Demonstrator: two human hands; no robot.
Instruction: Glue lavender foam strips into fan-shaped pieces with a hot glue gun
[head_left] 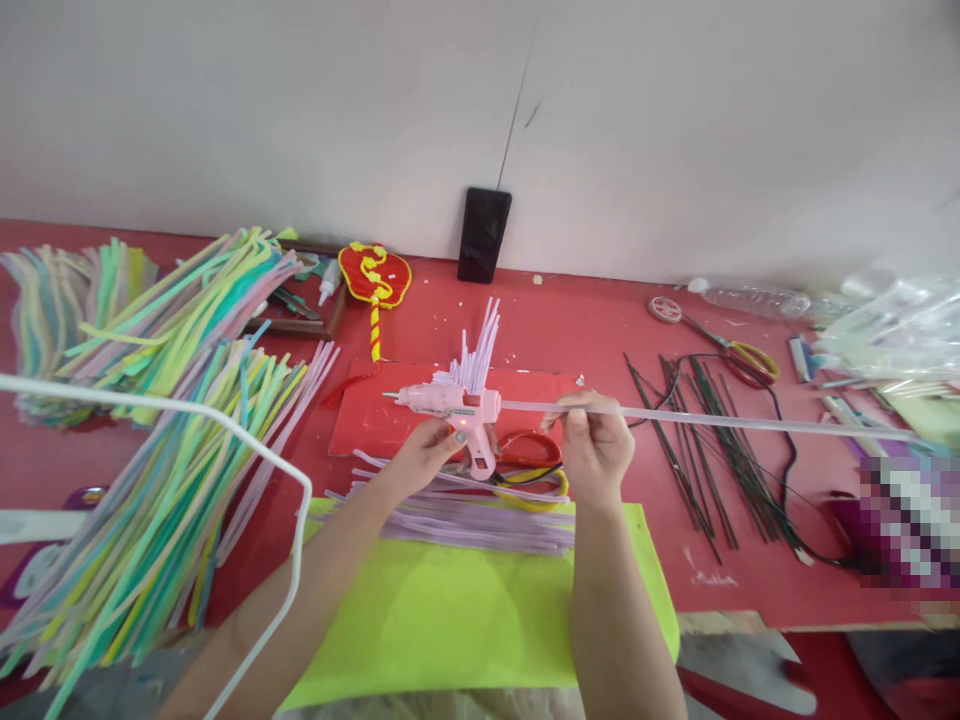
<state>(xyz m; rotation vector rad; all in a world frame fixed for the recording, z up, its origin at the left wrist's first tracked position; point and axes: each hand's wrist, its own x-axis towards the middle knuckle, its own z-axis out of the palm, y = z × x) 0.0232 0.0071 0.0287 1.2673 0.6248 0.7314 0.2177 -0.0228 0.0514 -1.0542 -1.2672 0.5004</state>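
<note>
My left hand (424, 455) is closed around the body of a pink glue gun (457, 410), held level above the red table with its nozzle pointing left. A long clear glue stick (712, 420) runs from the back of the gun far out to the right. My right hand (592, 445) pinches that stick just behind the gun. Under both hands lie a bundle of lilac pipe cleaners (472, 515) and a yellow-green sheet (450, 610). A fan of lilac pipe cleaner ends (472, 365) sticks up behind the gun.
Heaps of pastel pipe cleaners (172, 430) fill the left. A red-and-yellow fan ornament (373, 275) and a black phone (484, 235) stand by the wall. Dark wire stems (705, 450), scissors (720, 345) and plastic bags (892, 330) lie to the right. A white wire frame (225, 440) crosses the near left.
</note>
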